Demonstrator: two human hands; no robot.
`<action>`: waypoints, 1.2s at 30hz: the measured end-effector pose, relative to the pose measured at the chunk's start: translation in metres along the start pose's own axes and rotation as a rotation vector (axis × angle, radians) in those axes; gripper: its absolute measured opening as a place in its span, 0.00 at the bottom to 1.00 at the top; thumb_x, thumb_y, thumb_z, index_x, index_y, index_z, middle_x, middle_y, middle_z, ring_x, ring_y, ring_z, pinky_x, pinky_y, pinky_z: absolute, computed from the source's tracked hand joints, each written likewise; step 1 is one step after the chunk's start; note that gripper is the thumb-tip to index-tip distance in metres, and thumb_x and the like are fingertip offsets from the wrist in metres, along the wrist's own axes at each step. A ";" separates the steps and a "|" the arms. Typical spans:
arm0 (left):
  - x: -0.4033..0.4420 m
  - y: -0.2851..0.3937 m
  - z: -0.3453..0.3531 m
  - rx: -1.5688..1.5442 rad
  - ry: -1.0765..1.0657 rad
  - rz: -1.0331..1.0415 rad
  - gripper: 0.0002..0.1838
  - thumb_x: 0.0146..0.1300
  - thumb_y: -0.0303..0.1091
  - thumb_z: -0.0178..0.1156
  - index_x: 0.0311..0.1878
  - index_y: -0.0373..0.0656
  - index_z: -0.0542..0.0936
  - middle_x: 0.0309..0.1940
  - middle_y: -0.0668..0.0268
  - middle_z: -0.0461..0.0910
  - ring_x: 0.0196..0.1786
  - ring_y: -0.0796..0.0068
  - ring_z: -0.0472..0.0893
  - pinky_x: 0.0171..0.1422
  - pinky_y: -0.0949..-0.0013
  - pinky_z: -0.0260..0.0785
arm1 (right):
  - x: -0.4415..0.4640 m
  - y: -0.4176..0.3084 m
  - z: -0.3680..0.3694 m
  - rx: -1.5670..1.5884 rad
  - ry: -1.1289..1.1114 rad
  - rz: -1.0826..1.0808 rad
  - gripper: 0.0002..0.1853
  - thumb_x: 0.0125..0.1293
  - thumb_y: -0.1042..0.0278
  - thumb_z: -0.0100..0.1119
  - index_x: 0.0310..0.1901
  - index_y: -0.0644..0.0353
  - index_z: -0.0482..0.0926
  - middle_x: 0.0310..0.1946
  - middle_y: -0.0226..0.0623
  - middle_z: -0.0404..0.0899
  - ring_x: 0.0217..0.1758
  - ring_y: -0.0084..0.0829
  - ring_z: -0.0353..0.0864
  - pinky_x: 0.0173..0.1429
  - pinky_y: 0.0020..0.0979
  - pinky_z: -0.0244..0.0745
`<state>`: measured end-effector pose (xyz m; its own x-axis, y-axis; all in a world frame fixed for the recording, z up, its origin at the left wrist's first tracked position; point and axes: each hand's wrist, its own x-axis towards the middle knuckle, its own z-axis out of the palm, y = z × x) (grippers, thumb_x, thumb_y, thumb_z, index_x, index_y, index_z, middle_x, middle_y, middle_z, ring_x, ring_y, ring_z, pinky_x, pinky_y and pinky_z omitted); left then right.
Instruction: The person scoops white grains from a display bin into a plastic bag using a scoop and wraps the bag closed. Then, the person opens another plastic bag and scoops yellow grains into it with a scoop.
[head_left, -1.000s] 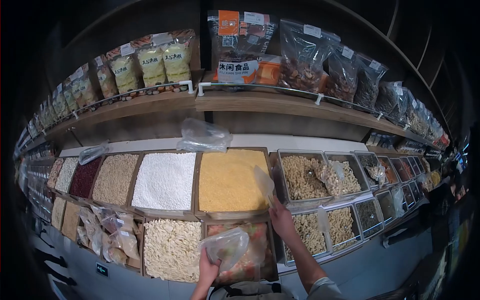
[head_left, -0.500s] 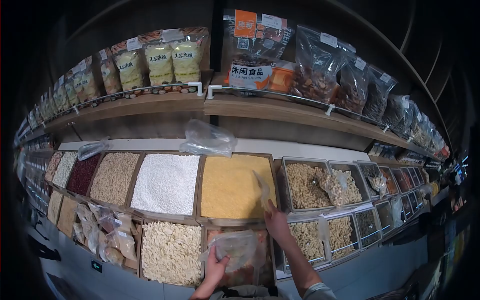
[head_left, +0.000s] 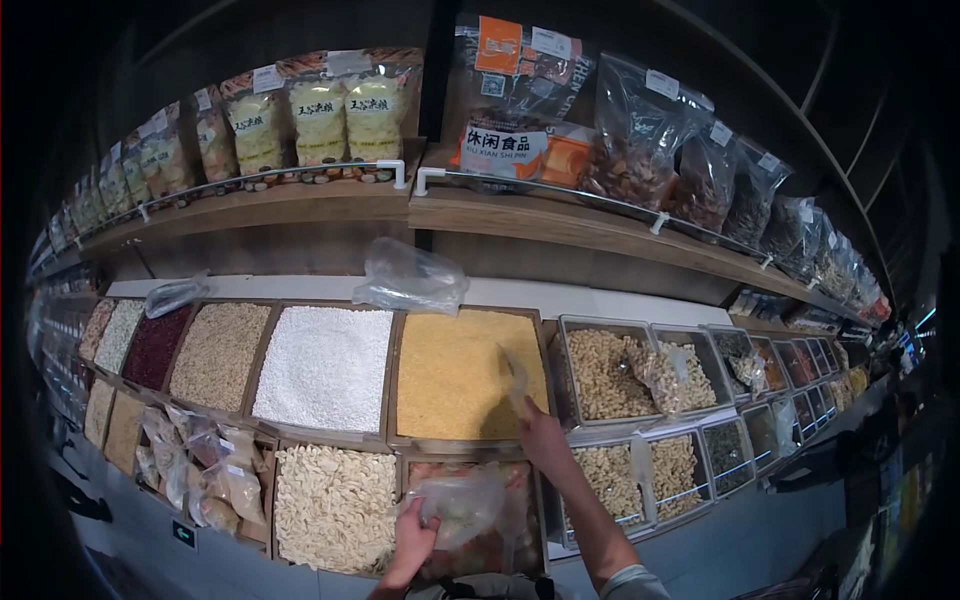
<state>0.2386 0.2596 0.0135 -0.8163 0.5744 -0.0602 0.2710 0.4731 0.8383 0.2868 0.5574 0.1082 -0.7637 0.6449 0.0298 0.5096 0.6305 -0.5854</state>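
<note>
My right hand (head_left: pixel 541 432) is closed around the handle of a translucent plastic scoop (head_left: pixel 516 374). Its blade points away from me and is at the yellow millet-like grain (head_left: pixel 450 370) in a wooden bin; whether it is sunk in the grain I cannot tell. Lower down, my left hand (head_left: pixel 415 538) pinches a clear plastic bag (head_left: pixel 457 508) between thumb and fingers. The bag hangs above a bin of packaged goods (head_left: pixel 500 560), which is partly hidden by it.
White grain (head_left: pixel 322 370) fills the bin to the left, with pale dried slices (head_left: pixel 335 505) in front. Clear tubs of light brown pieces (head_left: pixel 605 370) stand on the right. A crumpled plastic bag (head_left: pixel 412 275) lies on the back ledge, beneath a shelf (head_left: pixel 300 208) of bagged goods.
The left hand and its bag have moved slightly down and left. The right hand and scoop stay over the same part of the yellow grain, while the whole view has shifted a little.
</note>
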 end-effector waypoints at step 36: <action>0.009 0.017 -0.024 0.213 -0.014 0.241 0.21 0.49 0.27 0.66 0.50 0.33 0.82 0.53 0.52 0.81 0.52 0.49 0.80 0.59 0.56 0.74 | -0.003 0.019 0.015 1.414 -0.186 0.414 0.10 0.75 0.64 0.54 0.52 0.56 0.76 0.28 0.28 0.74 0.16 0.12 0.56 0.18 0.18 0.50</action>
<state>0.2239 0.2569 0.0400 -0.7092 0.6951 0.1179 0.5574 0.4504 0.6975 0.2925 0.5606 0.0850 -0.7583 0.5373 -0.3691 -0.0167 -0.5820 -0.8130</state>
